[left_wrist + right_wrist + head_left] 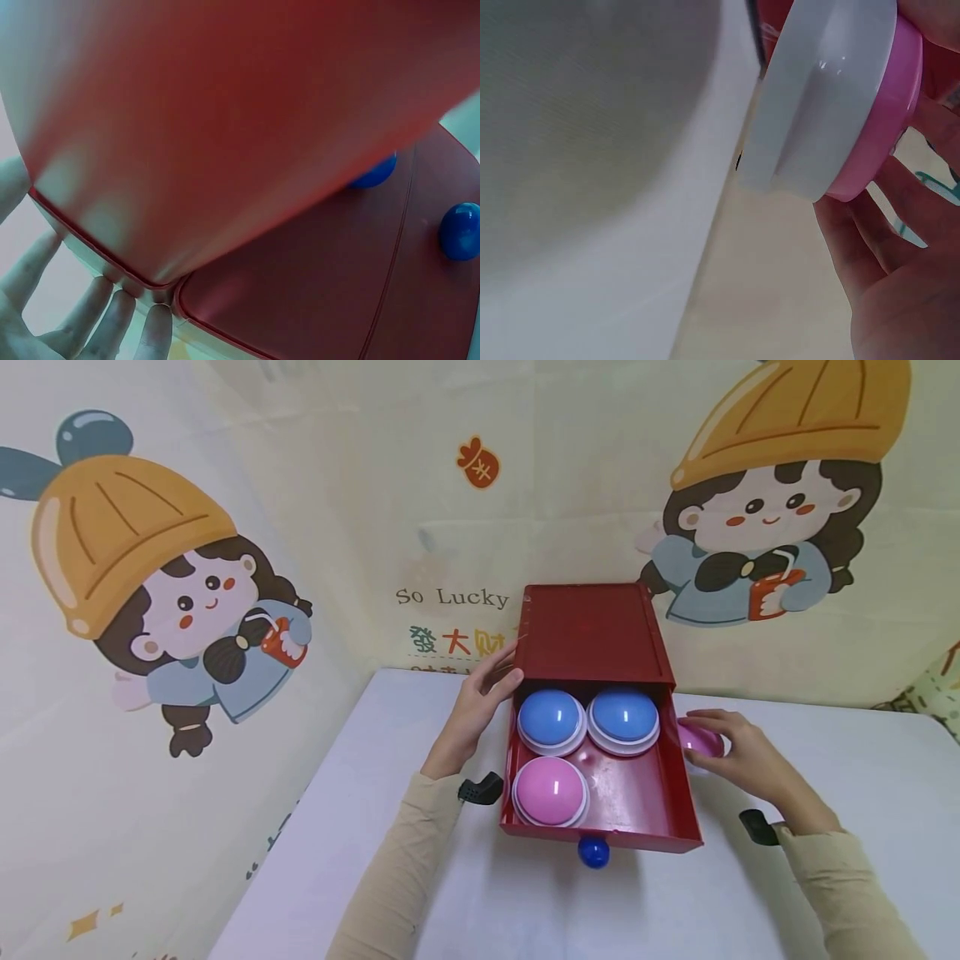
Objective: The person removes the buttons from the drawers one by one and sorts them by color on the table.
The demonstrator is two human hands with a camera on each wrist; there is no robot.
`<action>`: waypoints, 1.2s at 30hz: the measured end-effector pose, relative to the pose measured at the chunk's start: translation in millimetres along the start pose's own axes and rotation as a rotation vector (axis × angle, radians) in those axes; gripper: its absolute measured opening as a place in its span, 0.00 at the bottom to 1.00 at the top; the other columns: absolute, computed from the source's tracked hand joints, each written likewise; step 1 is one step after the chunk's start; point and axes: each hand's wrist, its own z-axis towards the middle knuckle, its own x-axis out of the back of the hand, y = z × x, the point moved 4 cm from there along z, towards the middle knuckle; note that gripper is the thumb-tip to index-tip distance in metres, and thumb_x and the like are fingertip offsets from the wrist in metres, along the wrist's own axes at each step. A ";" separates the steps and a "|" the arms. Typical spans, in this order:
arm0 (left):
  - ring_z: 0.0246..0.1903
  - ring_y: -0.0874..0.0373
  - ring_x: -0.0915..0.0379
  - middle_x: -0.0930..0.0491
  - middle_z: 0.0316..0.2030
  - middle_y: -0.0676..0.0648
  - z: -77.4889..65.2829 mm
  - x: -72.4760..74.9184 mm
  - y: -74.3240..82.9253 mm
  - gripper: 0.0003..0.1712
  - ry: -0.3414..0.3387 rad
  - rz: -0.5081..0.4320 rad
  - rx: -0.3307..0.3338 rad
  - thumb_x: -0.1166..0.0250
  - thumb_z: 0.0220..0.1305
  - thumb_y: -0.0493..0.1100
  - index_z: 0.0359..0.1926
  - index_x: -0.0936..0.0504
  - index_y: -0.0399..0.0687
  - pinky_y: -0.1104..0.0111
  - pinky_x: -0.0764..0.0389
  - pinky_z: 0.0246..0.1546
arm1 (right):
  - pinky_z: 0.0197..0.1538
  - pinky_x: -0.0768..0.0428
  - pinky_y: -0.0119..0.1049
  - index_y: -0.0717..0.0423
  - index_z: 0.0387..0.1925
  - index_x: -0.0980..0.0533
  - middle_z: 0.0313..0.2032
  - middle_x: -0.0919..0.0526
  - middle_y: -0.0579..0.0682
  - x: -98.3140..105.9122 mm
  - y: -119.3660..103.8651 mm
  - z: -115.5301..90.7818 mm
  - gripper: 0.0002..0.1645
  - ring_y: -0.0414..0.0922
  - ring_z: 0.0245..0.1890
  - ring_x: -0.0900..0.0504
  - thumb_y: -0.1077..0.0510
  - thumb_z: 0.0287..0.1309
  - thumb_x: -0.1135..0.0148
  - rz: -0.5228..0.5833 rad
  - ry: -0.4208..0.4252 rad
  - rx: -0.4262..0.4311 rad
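A red box (pixel 592 631) with its drawer (pixel 630 793) pulled out stands on the white table. In the drawer sit two blue push buttons (pixel 551 718) at the back and a pink push button (pixel 552 791) at front left, each on a white base. My left hand (pixel 480 702) rests its fairly straight fingers on the box's left side; in the left wrist view its fingertips touch the red edge. My right hand (pixel 738 752) grips another pink push button (pixel 889 105) just outside the drawer's right wall, its white base tilted on edge in the right wrist view.
A blue knob (pixel 594 852) sticks out from the drawer's front. The white table (pixel 420 727) spreads around the box. Behind it hangs a cream cloth (pixel 420 485) with cartoon prints.
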 end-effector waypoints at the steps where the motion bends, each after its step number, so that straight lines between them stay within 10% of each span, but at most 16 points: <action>1: 0.58 0.60 0.37 0.32 0.58 0.56 0.4 -0.3 0.3 0.27 -0.002 -0.001 -0.004 0.40 0.61 0.54 0.62 0.33 0.69 0.59 0.31 0.56 | 0.32 0.18 0.48 0.63 0.54 0.28 0.54 0.31 0.65 -1.1 1.1 0.1 0.33 0.64 0.52 0.34 0.59 0.43 0.28 0.003 -0.002 0.000; 36: 0.59 0.60 0.37 0.32 0.59 0.56 -1.2 0.6 -0.6 0.27 -0.009 -0.011 -0.022 0.41 0.63 0.53 0.63 0.34 0.69 0.60 0.32 0.56 | 0.39 0.21 0.55 0.69 0.53 0.30 0.51 0.30 0.66 -26.6 24.3 3.7 0.34 0.64 0.51 0.34 0.65 0.42 0.29 0.020 -0.036 -0.028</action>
